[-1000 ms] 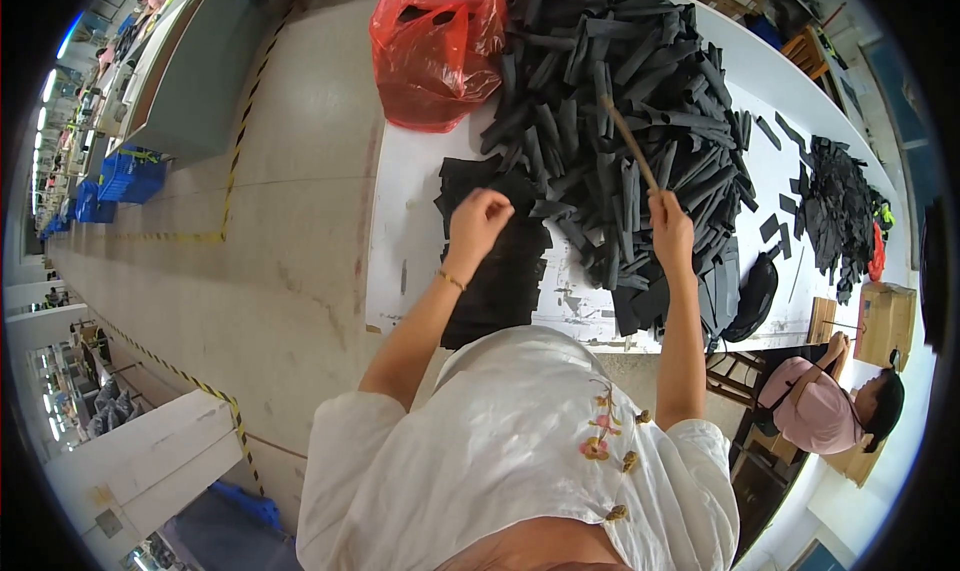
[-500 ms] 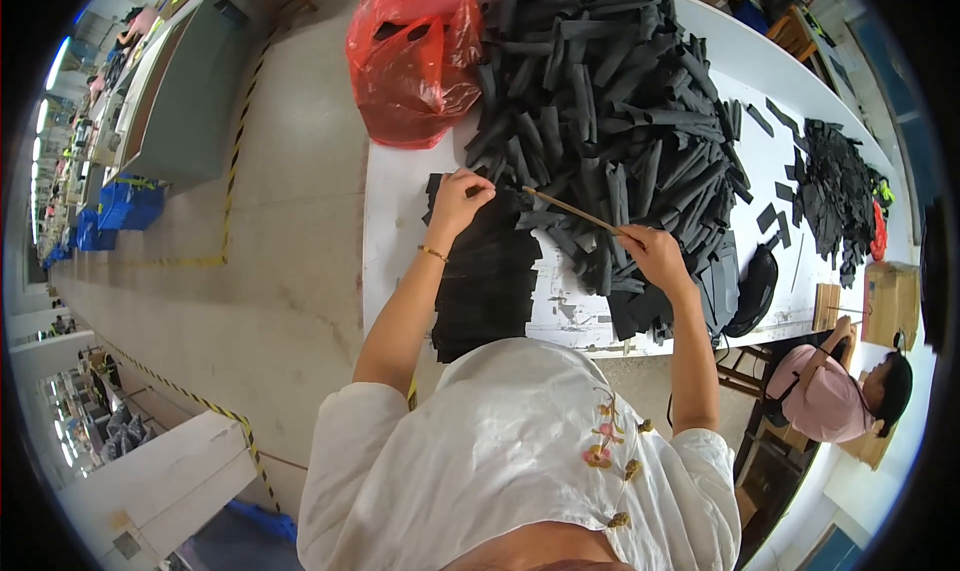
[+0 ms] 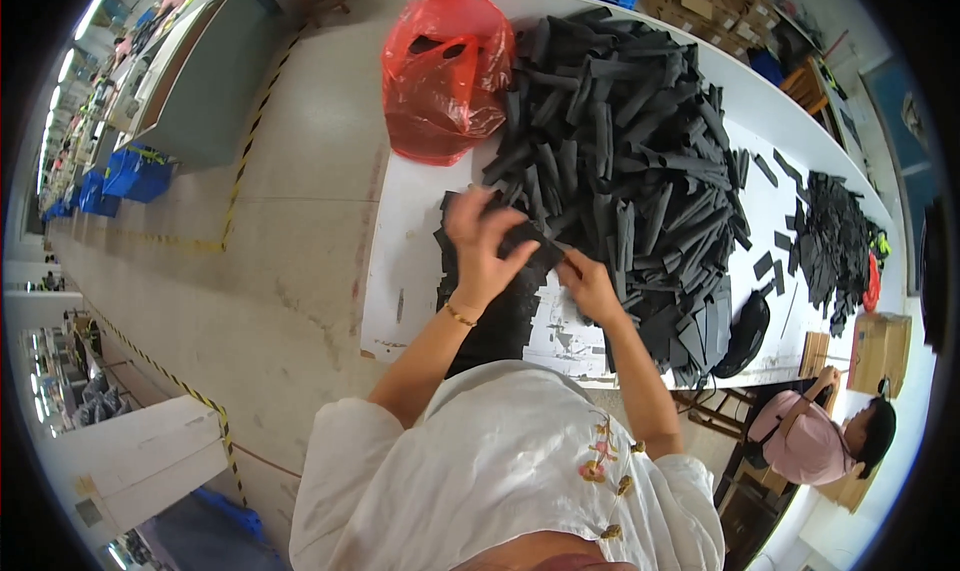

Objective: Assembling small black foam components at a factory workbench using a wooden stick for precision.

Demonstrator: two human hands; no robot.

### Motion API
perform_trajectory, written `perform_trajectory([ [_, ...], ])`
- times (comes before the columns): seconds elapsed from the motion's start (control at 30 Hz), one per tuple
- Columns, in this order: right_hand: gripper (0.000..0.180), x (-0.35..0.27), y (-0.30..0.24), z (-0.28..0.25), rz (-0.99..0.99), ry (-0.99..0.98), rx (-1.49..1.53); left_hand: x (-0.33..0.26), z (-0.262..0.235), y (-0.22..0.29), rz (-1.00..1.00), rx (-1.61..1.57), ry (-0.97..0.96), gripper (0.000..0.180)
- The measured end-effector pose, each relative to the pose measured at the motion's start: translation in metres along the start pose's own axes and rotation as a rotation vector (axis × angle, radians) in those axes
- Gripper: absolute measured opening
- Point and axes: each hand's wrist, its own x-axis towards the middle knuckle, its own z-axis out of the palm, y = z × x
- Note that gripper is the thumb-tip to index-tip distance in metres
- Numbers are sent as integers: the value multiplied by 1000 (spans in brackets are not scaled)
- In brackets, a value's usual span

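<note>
Stick gone, both hands (image 3: 535, 256) on black piece (image 3: 530, 239), grip blurred

Factory workshop floor.
Heaps of black foam strips (image 3: 630, 161) are covering a long white worktable (image 3: 400, 271); yellow-black hazard tape (image 3: 240, 161) is marking the concrete floor, with blue plastic crates (image 3: 135, 171) standing alongside.

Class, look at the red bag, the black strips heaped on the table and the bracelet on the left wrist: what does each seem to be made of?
Red bag: thin plastic film, glossy, crinkled and see-through. Black strips: probably foam or rubber, matt, some curled. Bracelet: metal perhaps, a thin gold-coloured line; too small to be sure.
</note>
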Motion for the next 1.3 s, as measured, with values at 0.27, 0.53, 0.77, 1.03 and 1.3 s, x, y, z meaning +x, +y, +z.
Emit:
perform_trajectory([
  [0.27, 16, -13, -26, 82, -121, 338, -220, -43, 26, -7, -1366, -1529, 235, 21],
  [0.53, 11, -102, -11, 60, 93, 25, -140, -9, -3, -56, -1216, -1195, 467, 23],
  [0.77, 24, -148, -1, 25, 258, 69, -155, 29, -19, -95, -1137, -1288, 619, 26],
  [1.03, 9, -15, -60, 61, -186, 350, 31, -59, 28, -60, -1466, -1524, 399, 23],
  [1.3, 19, -5, -51, 29, -247, 224, -28, -39, -9, 4, -880, -1054, -955, 25],
])
